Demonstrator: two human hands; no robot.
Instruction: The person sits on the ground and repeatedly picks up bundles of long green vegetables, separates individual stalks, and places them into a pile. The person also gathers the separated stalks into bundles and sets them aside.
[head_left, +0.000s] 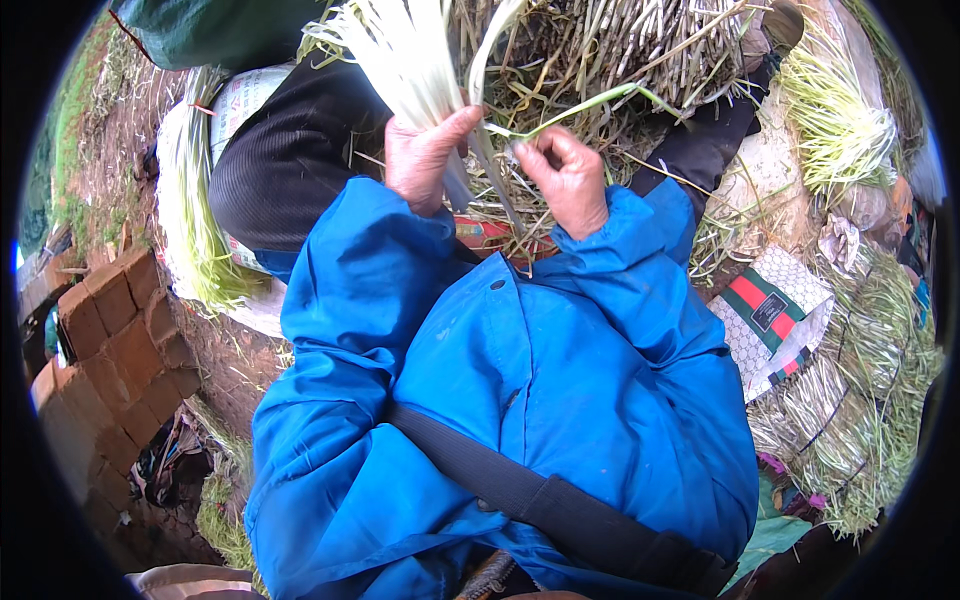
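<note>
My left hand (429, 154) is closed around a bundle of pale, chive-like stalks (409, 64). The stalks fan out above the fist, and their whitish lower ends show beneath it. To the right, my right hand (568, 172) pinches a thin green leaf (574, 116) between thumb and forefinger. This leaf runs from the side of the bundle and bends down sharply at its far end. Below both hands, dry loose stalks and a red printed sheet (484, 234) lie between my legs.
A heap of dirt-covered stalks (630, 45) lies beyond the hands. A tied bundle of chive-like leaves (196, 195) rests on a white sack at left, near stacked bricks (124, 337). At right are another pale bundle (844, 124), a patterned bag (776, 319) and strapped stalks (847, 420).
</note>
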